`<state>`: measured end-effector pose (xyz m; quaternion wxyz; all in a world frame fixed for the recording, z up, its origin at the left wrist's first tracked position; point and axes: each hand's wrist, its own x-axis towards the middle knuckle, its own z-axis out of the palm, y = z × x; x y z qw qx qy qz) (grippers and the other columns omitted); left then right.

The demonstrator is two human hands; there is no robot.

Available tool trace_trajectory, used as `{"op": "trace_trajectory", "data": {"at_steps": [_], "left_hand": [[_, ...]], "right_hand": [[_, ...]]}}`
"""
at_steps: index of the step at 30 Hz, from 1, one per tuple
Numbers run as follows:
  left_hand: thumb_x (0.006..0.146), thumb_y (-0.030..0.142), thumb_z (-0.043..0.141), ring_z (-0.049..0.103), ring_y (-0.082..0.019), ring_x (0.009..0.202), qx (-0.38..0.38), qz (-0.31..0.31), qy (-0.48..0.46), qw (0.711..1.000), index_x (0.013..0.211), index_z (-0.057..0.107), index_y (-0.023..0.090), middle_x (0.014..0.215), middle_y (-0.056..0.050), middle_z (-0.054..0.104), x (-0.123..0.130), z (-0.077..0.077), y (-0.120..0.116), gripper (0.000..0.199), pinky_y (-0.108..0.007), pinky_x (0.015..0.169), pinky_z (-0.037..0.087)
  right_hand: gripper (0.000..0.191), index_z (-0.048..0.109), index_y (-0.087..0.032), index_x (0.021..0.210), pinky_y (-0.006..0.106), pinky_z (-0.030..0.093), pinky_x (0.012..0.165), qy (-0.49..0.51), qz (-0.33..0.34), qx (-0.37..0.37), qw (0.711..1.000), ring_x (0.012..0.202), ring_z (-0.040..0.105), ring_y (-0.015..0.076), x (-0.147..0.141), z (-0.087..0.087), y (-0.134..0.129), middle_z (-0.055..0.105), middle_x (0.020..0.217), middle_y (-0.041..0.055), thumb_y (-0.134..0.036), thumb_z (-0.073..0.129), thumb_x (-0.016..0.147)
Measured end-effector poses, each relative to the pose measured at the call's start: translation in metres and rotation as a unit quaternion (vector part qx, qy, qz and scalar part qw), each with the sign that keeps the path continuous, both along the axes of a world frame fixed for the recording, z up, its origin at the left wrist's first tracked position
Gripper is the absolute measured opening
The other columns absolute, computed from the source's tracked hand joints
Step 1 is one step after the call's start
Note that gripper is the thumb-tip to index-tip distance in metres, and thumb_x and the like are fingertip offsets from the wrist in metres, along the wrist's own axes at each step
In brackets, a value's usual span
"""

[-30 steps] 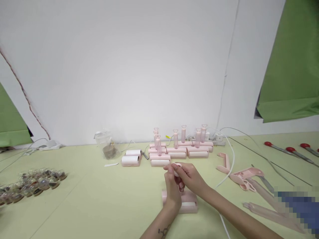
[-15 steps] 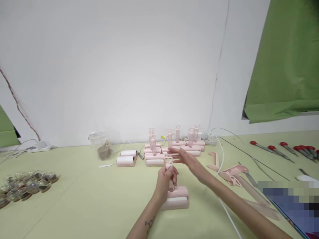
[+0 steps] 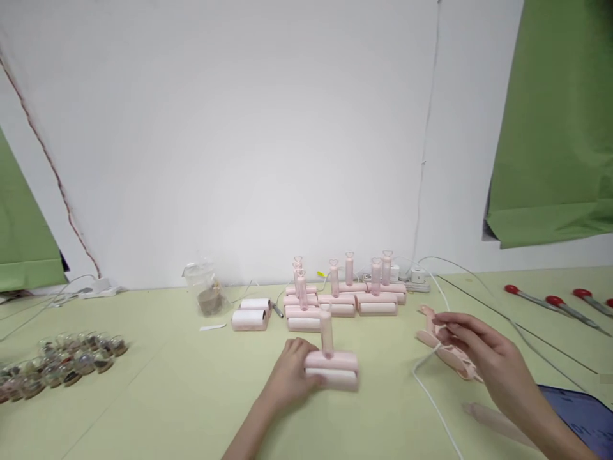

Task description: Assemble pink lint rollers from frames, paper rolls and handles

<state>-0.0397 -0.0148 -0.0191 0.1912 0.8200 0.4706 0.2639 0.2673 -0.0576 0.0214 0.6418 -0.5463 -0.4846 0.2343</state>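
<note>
A pink lint roller [image 3: 331,361] with a white roll and an upright translucent handle [image 3: 326,333] sits on the table in front of me. My left hand [image 3: 293,374] grips its left end, thumb at the front and fingers behind. Off to the right, my right hand [image 3: 472,345] is closed in a pinch. A white cable [image 3: 426,390] runs up to its fingertips and bends there. Behind and below that hand lie loose pink plastic parts [image 3: 453,358], partly hidden by it. A clear handle piece [image 3: 495,420] lies under the right forearm.
Several assembled pink lint rollers [image 3: 377,305] stand near the wall. Two rolls in pink holders [image 3: 249,319] lie left of them. A plastic bag [image 3: 208,297], small glass domes [image 3: 71,364], red-handled tools [image 3: 555,300] and a phone [image 3: 579,415] are also on the table.
My left hand has left the handle for the roller's left end. My right hand has moved right, away from the handle, to the cable and loose parts. The cable has shifted.
</note>
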Motion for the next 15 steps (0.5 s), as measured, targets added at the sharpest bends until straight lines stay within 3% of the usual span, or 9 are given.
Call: {"op": "trace_trajectory", "data": {"at_steps": [3,5,7,9,12,15], "left_hand": [[0.065,0.032,0.06,0.043,-0.023,0.1,0.055,0.059,0.039,0.996,0.098,0.055,0.024,0.1,-0.003,0.052,0.002,-0.002,0.03,0.035,-0.032,0.086,0.036],[0.064,0.036,0.06,0.039,-0.026,0.107,0.074,0.085,0.046,0.993,0.106,0.051,0.021,0.11,-0.008,0.047,-0.002,-0.003,0.046,0.046,-0.038,0.092,0.03],[0.06,0.041,0.062,0.034,-0.028,0.114,0.098,0.152,0.031,0.983,0.114,0.043,0.018,0.117,-0.01,0.043,-0.011,-0.004,0.058,0.062,-0.04,0.097,0.024],[0.058,0.047,0.061,0.03,-0.028,0.119,0.124,0.286,-0.005,0.95,0.119,0.034,0.017,0.121,-0.011,0.041,-0.025,-0.006,0.068,0.073,-0.039,0.1,0.02],[0.055,0.05,0.061,0.014,-0.034,0.125,0.124,0.476,-0.058,0.869,0.124,0.019,0.01,0.13,-0.02,0.025,-0.049,-0.009,0.078,0.091,-0.046,0.101,0.01],[0.048,0.05,0.065,0.016,-0.039,0.123,0.098,0.521,-0.082,0.844,0.124,0.016,0.009,0.129,-0.023,0.023,-0.065,-0.013,0.083,0.1,-0.049,0.099,0.015]], "right_hand": [[0.027,0.063,-0.021,0.077,0.028,0.05,0.063,0.041,0.02,-0.025,0.999,0.07,0.059,0.0193,0.001,-0.01,-0.002,0.064,0.076,0.0056,-0.043,0.059,0.063],[0.025,0.064,-0.021,0.076,0.027,0.05,0.063,0.05,0.037,-0.032,0.998,0.068,0.058,0.0185,-0.001,-0.011,-0.004,0.063,0.075,0.0051,-0.042,0.059,0.063],[0.023,0.064,-0.021,0.074,0.027,0.05,0.061,0.052,0.043,-0.026,0.997,0.066,0.056,0.0178,-0.002,-0.009,-0.007,0.061,0.069,0.0043,-0.041,0.059,0.063],[0.023,0.063,-0.021,0.073,0.026,0.048,0.058,0.06,0.043,-0.019,0.997,0.063,0.055,0.0172,-0.002,-0.006,-0.011,0.059,0.062,0.0033,-0.041,0.058,0.064],[0.022,0.063,-0.021,0.073,0.023,0.045,0.053,0.079,0.031,-0.009,0.996,0.062,0.053,0.0163,-0.002,-0.003,-0.015,0.057,0.06,0.0027,-0.041,0.057,0.064],[0.021,0.062,-0.022,0.072,0.025,0.044,0.052,0.087,0.036,0.003,0.996,0.061,0.051,0.0165,-0.001,-0.004,-0.016,0.055,0.059,0.0023,-0.041,0.057,0.065]]}}
